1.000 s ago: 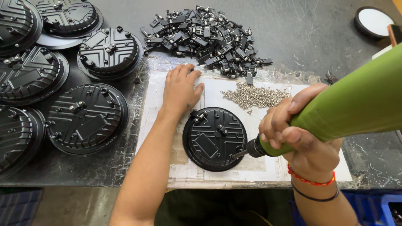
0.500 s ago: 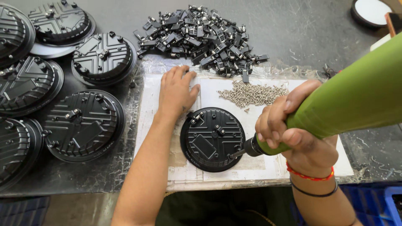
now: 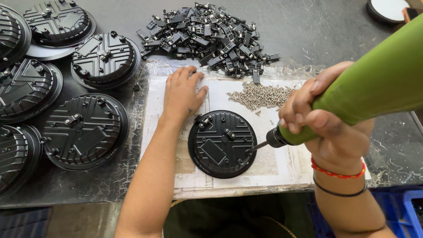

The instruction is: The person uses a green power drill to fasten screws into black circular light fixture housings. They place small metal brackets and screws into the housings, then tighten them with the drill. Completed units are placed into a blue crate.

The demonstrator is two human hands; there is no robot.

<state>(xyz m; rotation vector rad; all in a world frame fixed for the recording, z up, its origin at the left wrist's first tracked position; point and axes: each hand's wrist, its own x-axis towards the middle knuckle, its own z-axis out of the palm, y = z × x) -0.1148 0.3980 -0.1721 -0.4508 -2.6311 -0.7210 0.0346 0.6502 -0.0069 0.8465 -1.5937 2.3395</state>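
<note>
A round black ribbed disc [image 3: 222, 144] lies on a white mat [image 3: 282, 165] at the table's front edge. My right hand [image 3: 319, 119] grips a green electric screwdriver [image 3: 374, 88], and its bit touches the disc's right rim. My left hand [image 3: 183, 94] rests flat on the mat just up and left of the disc, fingers apart and holding nothing, its thumb near a small bracket on the disc's upper left. A pile of small silver screws [image 3: 262, 94] lies on the mat between the two hands.
A heap of small black brackets [image 3: 207, 33] sits behind the mat. Several more black ribbed discs [image 3: 83, 130] are spread and stacked over the left of the dark table. A round white-faced part [image 3: 387, 9] is at the back right. Blue crates [image 3: 403, 211] stand below right.
My left hand has shifted slightly toward the disc's upper left edge. The screwdriver stays at the disc's right rim.
</note>
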